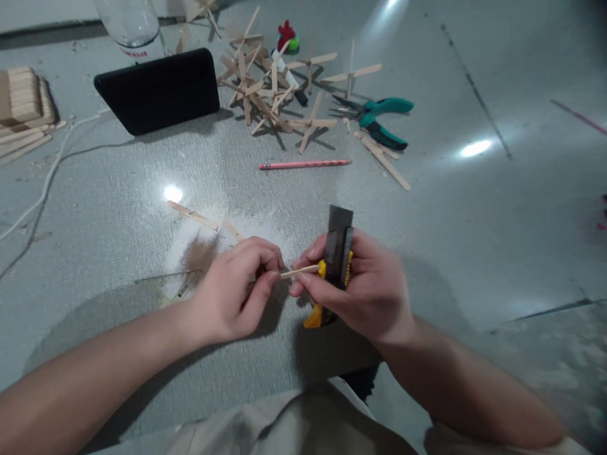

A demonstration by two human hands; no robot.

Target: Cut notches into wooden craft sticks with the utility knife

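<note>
- Right hand (367, 287): closed around a yellow-and-black cutter (336, 253), thumb and fingers also at the stick (300, 273).
- Left hand (237, 287): fingertips pinched shut on that stick's other end; it spans the gap between the hands.
- Just beyond the left hand: a loose stick (192, 215).
- Farther ahead of both: a pencil (303, 165), then a heap of stick crosses (246, 88).
- Beyond the right hand: pliers (368, 117).
- Well beyond the left: a black phone (161, 91).

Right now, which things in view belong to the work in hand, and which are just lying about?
In the work:
wooden stick, between left hand and right hand
yellow-and-black cutter, in the right hand
stacked sticks and crossed sticks, probably

Apparently just lying about:
pink pencil
green-handled pliers
black device
clear bottle
</note>
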